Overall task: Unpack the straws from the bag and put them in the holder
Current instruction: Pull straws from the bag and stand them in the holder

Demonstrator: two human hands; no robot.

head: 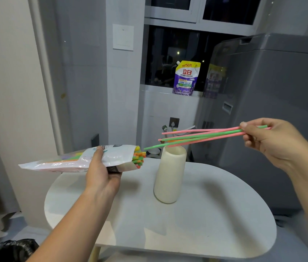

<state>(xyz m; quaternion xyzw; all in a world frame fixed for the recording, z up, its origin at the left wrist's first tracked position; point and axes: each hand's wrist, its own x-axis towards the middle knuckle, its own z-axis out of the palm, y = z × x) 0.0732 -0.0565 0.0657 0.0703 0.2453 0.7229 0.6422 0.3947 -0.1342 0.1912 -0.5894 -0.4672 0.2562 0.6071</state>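
One table (215, 214); above it your left hand (102, 178) grips the one bag (115, 157), many straws (139, 157) inside. One holder (170, 174) stands upright on the table. Your right hand (268, 138) pinches about five loose straws (206, 136) — tips just above the holder's mouth. Next, I judge: turn them upright, lower them in.

A white plastic bag (70, 163) lies level in the left fingers (97, 155), its open mouth facing an upright cream cylindrical holder (169, 176), over whose rim slant pink and green plastic straws (202, 136) pinched by the right fingers (247, 125).
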